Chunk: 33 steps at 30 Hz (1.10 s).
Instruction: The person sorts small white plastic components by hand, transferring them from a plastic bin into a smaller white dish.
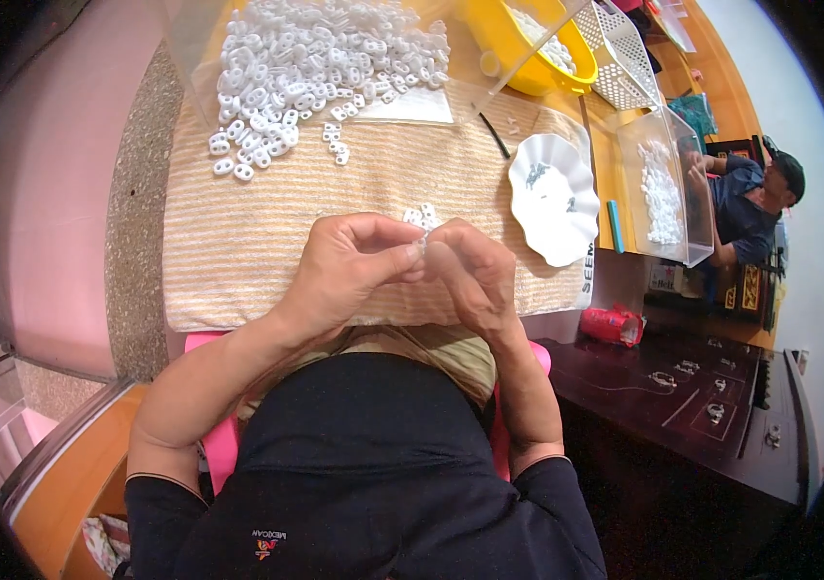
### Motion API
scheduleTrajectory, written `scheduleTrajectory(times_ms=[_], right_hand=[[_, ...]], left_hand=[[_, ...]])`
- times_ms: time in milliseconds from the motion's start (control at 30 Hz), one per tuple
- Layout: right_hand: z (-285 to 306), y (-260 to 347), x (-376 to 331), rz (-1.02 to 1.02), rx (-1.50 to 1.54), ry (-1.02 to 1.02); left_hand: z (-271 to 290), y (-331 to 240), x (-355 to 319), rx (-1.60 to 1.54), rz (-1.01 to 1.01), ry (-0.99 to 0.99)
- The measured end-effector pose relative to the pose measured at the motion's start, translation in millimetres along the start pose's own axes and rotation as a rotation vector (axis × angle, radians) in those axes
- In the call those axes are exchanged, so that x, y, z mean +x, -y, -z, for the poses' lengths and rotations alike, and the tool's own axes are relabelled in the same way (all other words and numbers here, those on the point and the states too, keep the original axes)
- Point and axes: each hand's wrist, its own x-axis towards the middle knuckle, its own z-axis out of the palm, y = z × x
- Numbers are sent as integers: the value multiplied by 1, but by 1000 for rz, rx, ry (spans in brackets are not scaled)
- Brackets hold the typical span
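My left hand (346, 263) and my right hand (475, 275) meet over the near part of a striped towel (257, 242), thumbs and fingers pinched together. Something small and pale sits between the fingertips; its kind cannot be made out. Just beyond them are a few small white plastic pieces with two holes (421, 215), perhaps lying on the towel. A large heap of the same white pieces (325, 58) spreads over the far left. Right of my hands stands a white scalloped dish (576, 227) with small dark and pale bits in it.
A thin black stick (494, 135) lies beside the dish. Farther right are a yellow basin (581, 72) of white pieces, a white perforated basket (615, 58), a clear bin (697, 217) and a blue bar (616, 227). Another person (755, 198) sits at the right.
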Motion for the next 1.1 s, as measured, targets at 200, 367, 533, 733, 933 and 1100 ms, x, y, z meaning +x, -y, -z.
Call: scheduleTrajectory(times_ms=[200,367,533,733,933,1100], right_hand=[[0,-3,0,-5,43,24],[0,2,1,-35,85,36],[5,-5,0,-11,10,37],[5,2,1,-6,-47,36],[5,8,3,11,-120,50],[6,12,4,-19,-66,77]], left_hand=[[0,-2,-1,104,-32,3],[0,-4,-2,109,-65,37],[-1,-1,-2,66,-46,52],[-1,-1,-1,79,-49,59],[1,0,-2,114,-73,62],[0,-1,-3,138,-80,58]])
